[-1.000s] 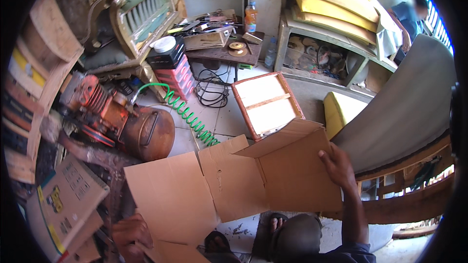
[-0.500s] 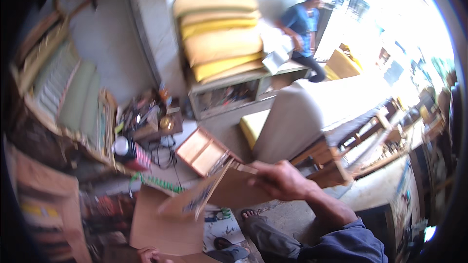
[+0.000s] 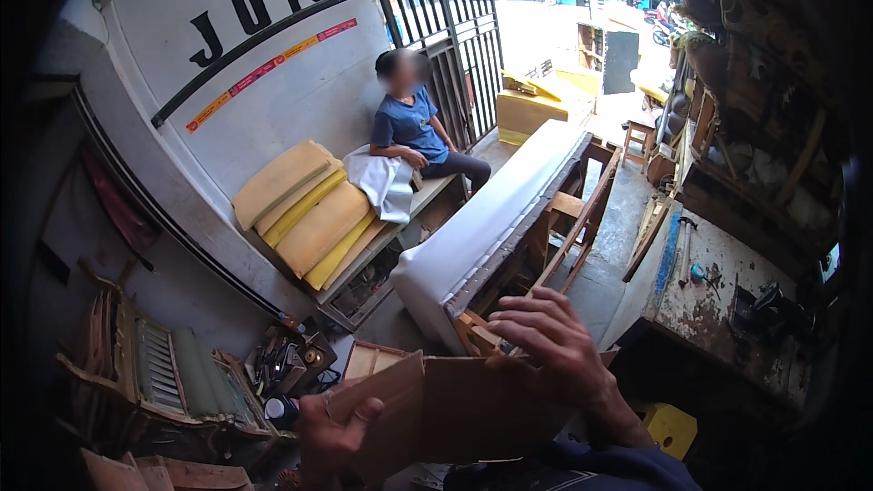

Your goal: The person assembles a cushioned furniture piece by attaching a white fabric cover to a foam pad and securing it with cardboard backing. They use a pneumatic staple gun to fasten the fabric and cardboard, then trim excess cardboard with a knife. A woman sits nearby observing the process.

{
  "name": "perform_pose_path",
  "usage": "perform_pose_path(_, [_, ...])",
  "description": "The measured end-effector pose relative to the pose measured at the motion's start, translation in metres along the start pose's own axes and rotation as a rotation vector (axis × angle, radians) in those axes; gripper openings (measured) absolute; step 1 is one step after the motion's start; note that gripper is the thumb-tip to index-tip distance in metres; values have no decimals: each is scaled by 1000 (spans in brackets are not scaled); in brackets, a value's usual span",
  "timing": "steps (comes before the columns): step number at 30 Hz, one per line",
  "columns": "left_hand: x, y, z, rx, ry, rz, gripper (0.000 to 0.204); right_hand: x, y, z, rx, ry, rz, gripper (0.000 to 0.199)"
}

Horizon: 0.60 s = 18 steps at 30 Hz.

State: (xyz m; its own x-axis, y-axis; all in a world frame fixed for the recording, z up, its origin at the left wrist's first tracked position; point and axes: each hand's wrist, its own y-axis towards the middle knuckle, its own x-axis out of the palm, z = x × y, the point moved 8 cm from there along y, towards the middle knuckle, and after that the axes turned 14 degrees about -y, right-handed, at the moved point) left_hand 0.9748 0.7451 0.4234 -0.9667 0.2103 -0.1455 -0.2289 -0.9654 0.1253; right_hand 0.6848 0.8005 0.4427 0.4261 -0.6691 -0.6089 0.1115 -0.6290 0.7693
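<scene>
A folded piece of brown cardboard stands in front of me, with a crease between its left and right panels. My left hand grips the left panel at its outer edge, the thumb raised along the board. At the upper right edge of the cardboard is my right hand, its fingers stretched and spread apart, touching or very near the board. Part of that hand's contact with the board is hidden.
A long white-covered seat on a wooden frame lies ahead. Stacked foam cushions and a seated person occupy a low bench on the left. A worn workbench holding a hammer stands right. A carved chair frame sits at left.
The view has swung up and to the right. My left hand has come up onto the cardboard's left panel. My right hand's fingers have opened from a closed grip on its edge.
</scene>
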Motion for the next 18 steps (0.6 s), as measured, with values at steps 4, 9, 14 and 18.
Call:
perform_pose_path(4, [64, 75, 74, 123, -46, 128, 37, -134, -39, 90, 304, -202, 515, 20])
perform_pose_path(9, [100, 177, 170, 355, -311, 263, 59, -205, -83, 210, 755, -120, 432, 13])
perform_pose_path(14, [74, 230, 197, 424, -705, 245, 57, -194, -111, 266, 858, -71, 140, 14])
perform_pose_path(18, [37, 215, 177, 530, -718, 240, 56, -128, -147, 301, 838, 59, -265, 29])
